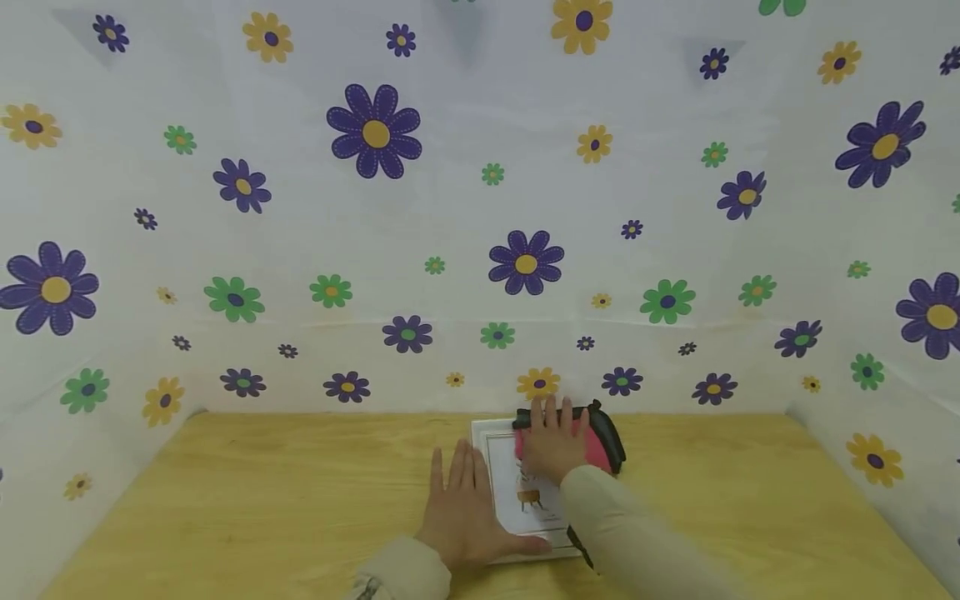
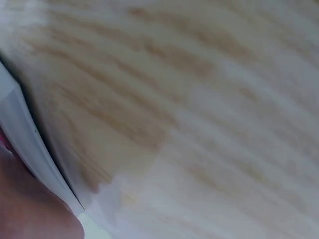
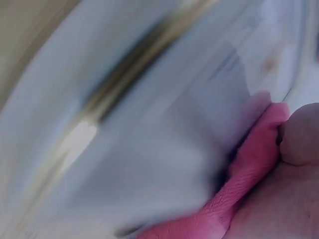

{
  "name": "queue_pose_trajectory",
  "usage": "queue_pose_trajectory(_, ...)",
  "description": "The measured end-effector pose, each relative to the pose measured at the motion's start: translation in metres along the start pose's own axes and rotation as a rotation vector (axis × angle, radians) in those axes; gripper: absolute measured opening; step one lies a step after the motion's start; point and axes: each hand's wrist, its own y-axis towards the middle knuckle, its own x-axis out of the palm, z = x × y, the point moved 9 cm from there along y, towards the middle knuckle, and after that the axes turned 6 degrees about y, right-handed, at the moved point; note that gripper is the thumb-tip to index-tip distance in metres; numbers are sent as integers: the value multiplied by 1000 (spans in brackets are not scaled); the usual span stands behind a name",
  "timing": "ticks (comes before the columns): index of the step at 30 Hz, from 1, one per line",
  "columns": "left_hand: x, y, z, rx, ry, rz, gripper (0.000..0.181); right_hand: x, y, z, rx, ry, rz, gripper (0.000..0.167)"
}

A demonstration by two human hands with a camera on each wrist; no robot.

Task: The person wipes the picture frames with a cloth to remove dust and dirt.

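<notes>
A white picture frame lies flat on the table, with a small drawing under its front. My left hand rests along its left side, fingers straight and thumb stretched over the lower border. At the frame's upper right, my right hand presses a pink cloth with black parts against the front, its fingers spread and fairly straight. In the right wrist view, the pink cloth bunches beside the hand, and the frame is blurred. The left wrist view catches only the frame's white edge and part of the hand.
The wooden table extends to both sides of the frame. A white sheet printed with purple, yellow and green flowers stands behind it and along both sides. A dark piece shows by the frame's lower right corner, partly behind the right sleeve.
</notes>
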Motion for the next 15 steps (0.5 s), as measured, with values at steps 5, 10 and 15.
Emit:
queue_pose_trajectory(5,-4,0,4,35,39,14,138,2,-5,-38,-44,23,-3,68)
queue_pose_trajectory(10,-3,0,-1,33,67,35,145,-11,-10,-16,-46,-28,-69,59)
queue_pose_trajectory(15,-7,2,-2,35,23,34,145,-27,-12,9,7,-53,-44,56)
